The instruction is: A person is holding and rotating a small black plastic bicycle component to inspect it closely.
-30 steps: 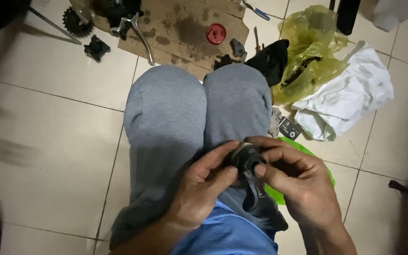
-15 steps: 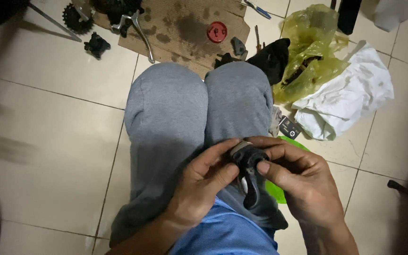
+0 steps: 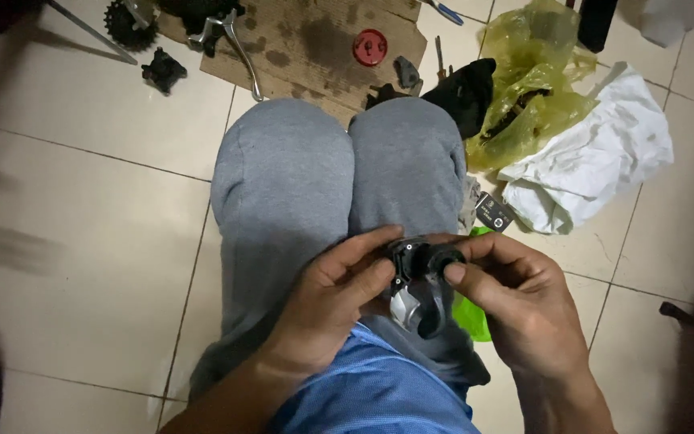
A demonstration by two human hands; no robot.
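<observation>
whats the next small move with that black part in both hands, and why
Probably a small twist of the round end with the right hand while the left hand steadies the black part: right fingertips pinch that end, left fingers brace the other side.

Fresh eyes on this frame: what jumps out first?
Dead centre, the left hand and right hand pinch a small black part with a silver lever over the grey-trousered knees. At the top, stained cardboard carries a red round cap, with a toothed sprocket at its left end. To the right lie a yellow-green plastic bag and a crumpled white cloth.
</observation>
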